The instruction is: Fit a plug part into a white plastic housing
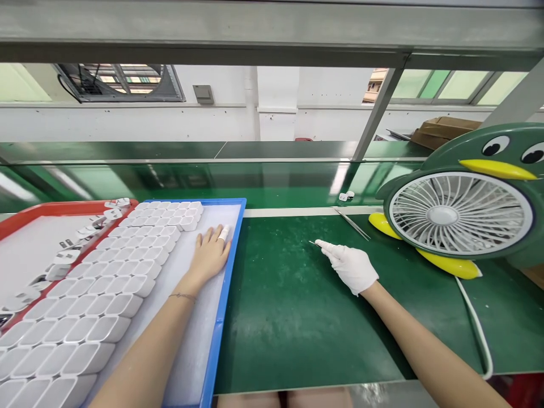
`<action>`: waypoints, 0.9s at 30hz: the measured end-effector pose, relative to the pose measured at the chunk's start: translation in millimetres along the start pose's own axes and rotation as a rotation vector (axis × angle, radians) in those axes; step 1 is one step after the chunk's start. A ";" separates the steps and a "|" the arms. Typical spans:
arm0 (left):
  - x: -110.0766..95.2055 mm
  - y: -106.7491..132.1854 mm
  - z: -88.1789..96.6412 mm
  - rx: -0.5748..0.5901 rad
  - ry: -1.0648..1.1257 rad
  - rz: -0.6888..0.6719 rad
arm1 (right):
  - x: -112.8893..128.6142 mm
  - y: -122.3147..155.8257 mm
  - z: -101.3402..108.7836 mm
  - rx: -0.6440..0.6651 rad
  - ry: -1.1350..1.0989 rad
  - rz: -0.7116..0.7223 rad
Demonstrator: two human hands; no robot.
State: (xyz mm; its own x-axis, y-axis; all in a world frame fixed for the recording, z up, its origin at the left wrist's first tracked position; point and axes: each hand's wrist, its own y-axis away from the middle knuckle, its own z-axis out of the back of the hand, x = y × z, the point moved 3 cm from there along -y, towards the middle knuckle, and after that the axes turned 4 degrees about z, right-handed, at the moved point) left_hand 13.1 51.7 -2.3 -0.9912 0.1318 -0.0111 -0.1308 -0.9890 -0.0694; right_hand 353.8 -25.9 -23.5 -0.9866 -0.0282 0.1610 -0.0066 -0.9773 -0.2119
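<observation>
My left hand (211, 252) rests with its fingers spread on the white lining of a blue tray (225, 283), wearing a white finger cot on one finger. Just left of it, white rounded plastic casings (127, 266) stand in tight rows. Over the green mat (272, 317), my white-gloved right hand (346, 265) is closed on a thin pointed tool (312, 242). Only the slim tip shows past the fingers, so its kind is unclear. Beyond that hand lie metal tweezers (352, 224) and a couple of small white pieces (346, 196).
A red tray (63, 208) at far left holds several white plug pieces (68, 255). On the right stands a green cartoon-faced fan (461, 215) with yellow feet and a white cable (478, 328). A metal post (378, 116) rises behind the mat; cardboard (444, 131) lies beyond.
</observation>
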 end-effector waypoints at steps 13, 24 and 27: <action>0.1 0.6 0.0 0.003 0.020 0.009 | 5.0 0.8 0.0 -0.004 -0.039 0.092; 0.0 1.5 2.0 0.008 0.045 0.006 | -18.8 -5.1 10.8 -0.127 0.022 -0.214; -0.7 4.7 3.2 0.007 0.053 0.007 | -40.6 -4.2 13.2 -0.138 0.044 -0.315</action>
State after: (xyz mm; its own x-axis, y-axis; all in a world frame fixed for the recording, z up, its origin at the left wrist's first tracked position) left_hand 13.1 46.7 0.6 -0.9897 0.1277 -0.0647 -0.1237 -0.9904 -0.0625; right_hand 396.0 -23.4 -16.4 -0.9387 0.2820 0.1984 -0.3308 -0.8990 -0.2871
